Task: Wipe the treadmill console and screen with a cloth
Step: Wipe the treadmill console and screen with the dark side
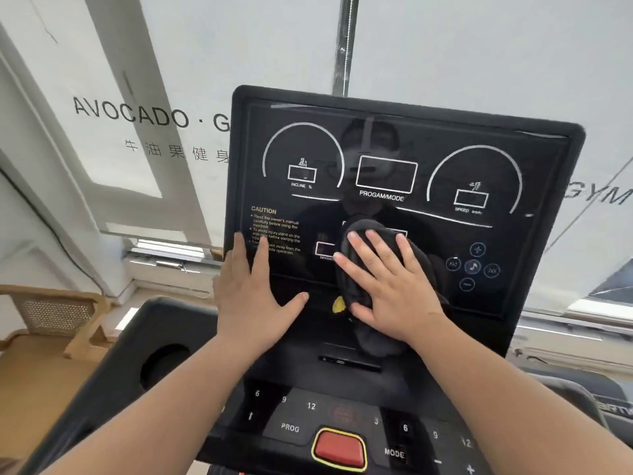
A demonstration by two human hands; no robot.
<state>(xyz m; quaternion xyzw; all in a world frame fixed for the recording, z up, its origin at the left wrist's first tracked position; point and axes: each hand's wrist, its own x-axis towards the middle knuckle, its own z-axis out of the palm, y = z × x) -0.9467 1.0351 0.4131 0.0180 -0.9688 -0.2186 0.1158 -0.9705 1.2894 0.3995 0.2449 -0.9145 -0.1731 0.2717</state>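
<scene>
Cloth (347, 286) runs vertically up screen (411, 145); right hand (394, 289) presses.

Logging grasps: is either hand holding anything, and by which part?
Nothing is gripped. The right hand presses flat on the middle of the dark cloth against the screen; the left hand rests open on the screen's lower left.
</scene>
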